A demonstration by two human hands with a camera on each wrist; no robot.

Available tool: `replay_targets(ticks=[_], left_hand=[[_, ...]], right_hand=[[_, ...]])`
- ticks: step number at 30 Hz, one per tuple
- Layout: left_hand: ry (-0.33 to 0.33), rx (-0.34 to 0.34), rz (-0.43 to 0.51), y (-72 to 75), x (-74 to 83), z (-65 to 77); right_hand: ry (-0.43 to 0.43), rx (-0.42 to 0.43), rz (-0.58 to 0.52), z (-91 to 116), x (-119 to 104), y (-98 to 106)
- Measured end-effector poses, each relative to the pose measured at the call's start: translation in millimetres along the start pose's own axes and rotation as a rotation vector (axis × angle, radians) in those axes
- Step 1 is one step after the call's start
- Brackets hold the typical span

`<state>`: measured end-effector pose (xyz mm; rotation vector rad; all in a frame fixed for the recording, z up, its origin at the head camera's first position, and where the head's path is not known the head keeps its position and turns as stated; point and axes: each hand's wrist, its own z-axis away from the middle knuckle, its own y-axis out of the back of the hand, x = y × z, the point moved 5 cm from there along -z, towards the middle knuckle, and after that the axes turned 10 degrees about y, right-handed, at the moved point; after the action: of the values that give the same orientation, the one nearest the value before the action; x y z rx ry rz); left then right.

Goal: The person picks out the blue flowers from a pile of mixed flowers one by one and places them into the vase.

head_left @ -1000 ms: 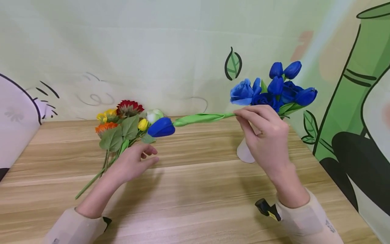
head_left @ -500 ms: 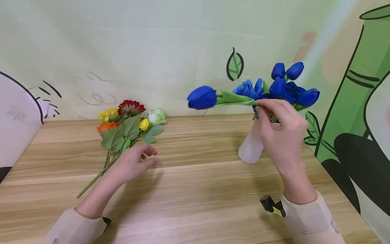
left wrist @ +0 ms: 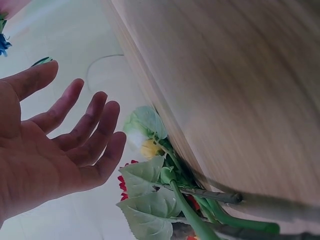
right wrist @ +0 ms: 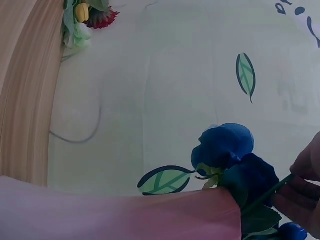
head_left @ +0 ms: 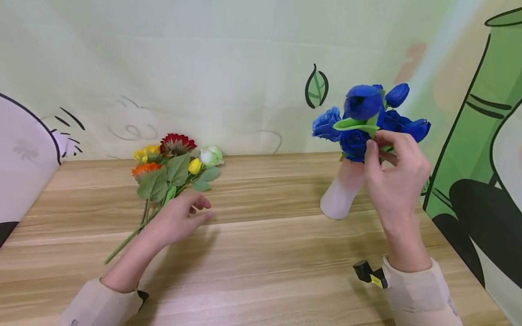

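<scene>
My right hand [head_left: 397,174] pinches the green stem of a blue tulip [head_left: 363,103] between thumb and fingers, its bloom upright above the vase mouth. Behind and around it, blue roses [head_left: 355,144] and other blue tulips [head_left: 397,95] stand in a white-pink vase [head_left: 340,192]. In the right wrist view the pinched stem [right wrist: 270,192] slants down toward the vase's mouth; its lower end is hidden. My left hand [head_left: 181,217] hovers with relaxed fingers and holds nothing. Nearest to it lies a bunch of mixed flowers [head_left: 177,167].
That bunch has red, orange, yellow and white blooms with green leaves, stems pointing to the front left. The wooden table [head_left: 261,262] meets a printed cloth backdrop [head_left: 244,81] at its far edge. Black camera mounts [head_left: 369,274] stick out at the wrists.
My right hand has moved right with the blue tulip. Its bloom has swung from lying level, pointing left, to upright among the vase's flowers. My left hand has stayed in place.
</scene>
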<state>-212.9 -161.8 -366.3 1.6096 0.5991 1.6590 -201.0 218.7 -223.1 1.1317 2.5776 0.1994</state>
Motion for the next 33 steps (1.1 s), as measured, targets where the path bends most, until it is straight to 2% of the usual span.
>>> replay_targets(ticks=[12, 15, 21, 28, 33], left_hand=[[-0.001, -0.010, -0.007, 0.4, -0.2, 0.6], [0.002, -0.019, -0.003, -0.3, -0.6, 1.2], [0.003, -0.018, -0.005, -0.7, -0.5, 1.4], [0.010, -0.023, -0.011, -0.9, 0.7, 1.6], [0.009, -0.024, -0.014, -1.5, 1.3, 1.2]], right_hand=[[0.034, -0.122, 0.129, 10.1, 13.4, 3.9], [0.016, -0.137, 0.122, 10.9, 13.6, 4.2], [0.030, -0.085, 0.090, 7.5, 7.1, 8.0], [0.080, 0.034, 0.029, 3.5, -5.9, 15.2], [0.070, 0.040, 0.039, 4.2, -7.9, 16.9]])
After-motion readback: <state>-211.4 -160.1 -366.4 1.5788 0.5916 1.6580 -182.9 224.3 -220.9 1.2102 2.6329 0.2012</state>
